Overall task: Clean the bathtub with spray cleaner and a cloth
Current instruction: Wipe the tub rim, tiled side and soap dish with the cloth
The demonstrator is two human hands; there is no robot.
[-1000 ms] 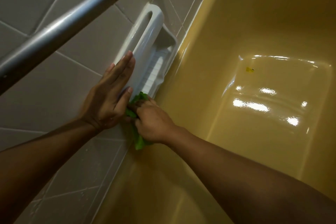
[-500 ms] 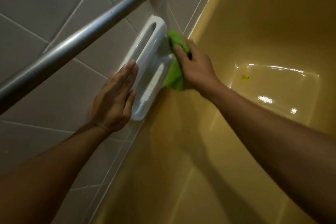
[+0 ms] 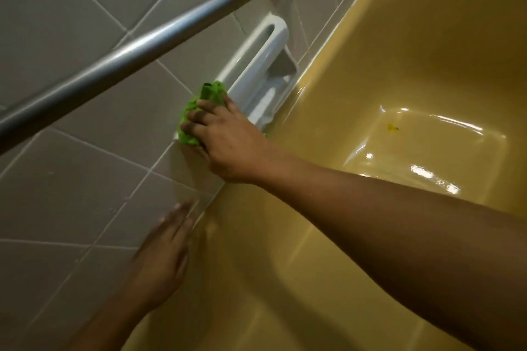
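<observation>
Mustard-yellow glossy bathtub point(image 3: 399, 37) lies below the grey tiled wall point(image 3: 71, 165). The right hand point(image 3: 228, 139) clamps a crumpled bright-green cloth point(image 3: 195, 112) against the near end of the white ceramic soap dish point(image 3: 265, 65). The blurred left hand point(image 3: 162, 253) is flat, fingers straight, holding nothing.

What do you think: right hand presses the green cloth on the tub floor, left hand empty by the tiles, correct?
Wrong surface. The head view shows the right hand pressing the cloth on the wall tiles, at the soap dish's near end. The left hand is empty by the tiles.
</observation>
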